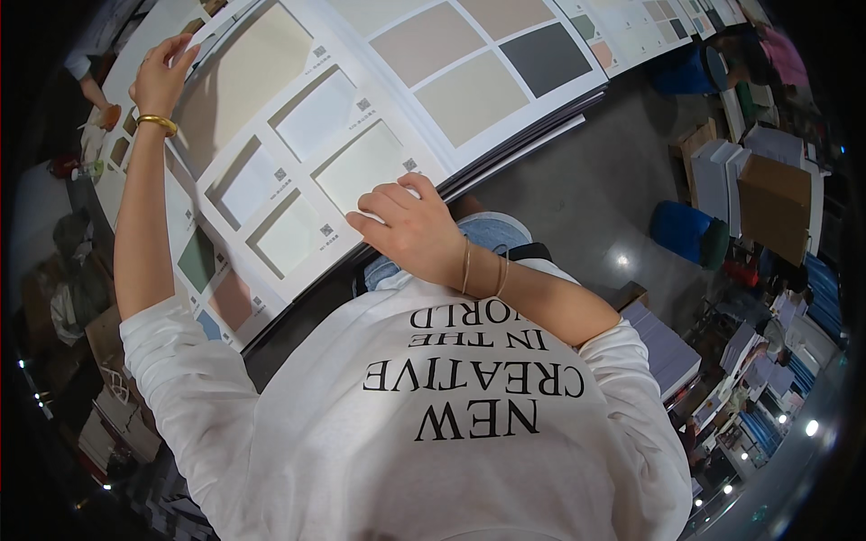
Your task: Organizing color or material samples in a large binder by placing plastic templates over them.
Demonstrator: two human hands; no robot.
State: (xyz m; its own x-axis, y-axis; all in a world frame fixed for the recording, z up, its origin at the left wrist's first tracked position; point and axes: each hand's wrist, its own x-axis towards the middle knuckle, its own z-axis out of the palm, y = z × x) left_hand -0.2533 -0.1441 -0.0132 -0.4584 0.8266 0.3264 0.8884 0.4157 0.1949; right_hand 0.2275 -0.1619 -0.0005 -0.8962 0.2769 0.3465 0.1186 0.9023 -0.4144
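Observation:
A large sample book lies spread before me. Its left page (298, 180) is white, with several recessed windows in cream and pale tones. Grey, beige and charcoal swatches fill the facing page (442, 149). My left hand (162, 77), a gold bangle at its wrist, is at the far left edge of the windowed page, fingers bent and closed on that edge. Under this page, a lower sheet shows green and pink swatches (233, 300). My right hand (406, 221) rests on the page's near right part, fingers slightly curved and apart, holding nothing.
More swatch sheets (631, 32) continue along the table at the far right. Another person's hand (104, 113) is at the far left. Blue bins (678, 230), a brown cardboard piece (774, 207) and paper stacks (663, 347) stand on the right. Boxes (122, 424) lie at lower left.

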